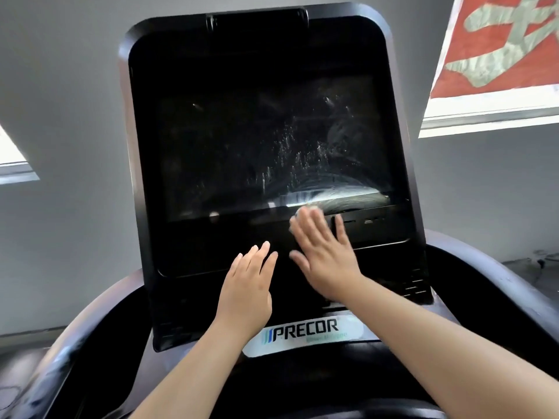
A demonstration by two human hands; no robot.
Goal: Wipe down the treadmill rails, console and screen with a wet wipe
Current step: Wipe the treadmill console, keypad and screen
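Grey walls back the black glossy treadmill screen (272, 146); below it, the flat right hand (325, 252) presses what seems a white wet wipe (308, 210), left hand (249, 282) spread alongside. Streaks could dry on.

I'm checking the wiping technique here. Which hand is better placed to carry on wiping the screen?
The right hand. Its straight fingers press the wet wipe at the lower edge of the screen, beside the wet streaks. The left hand lies flat lower on the console with no wipe visible under it.
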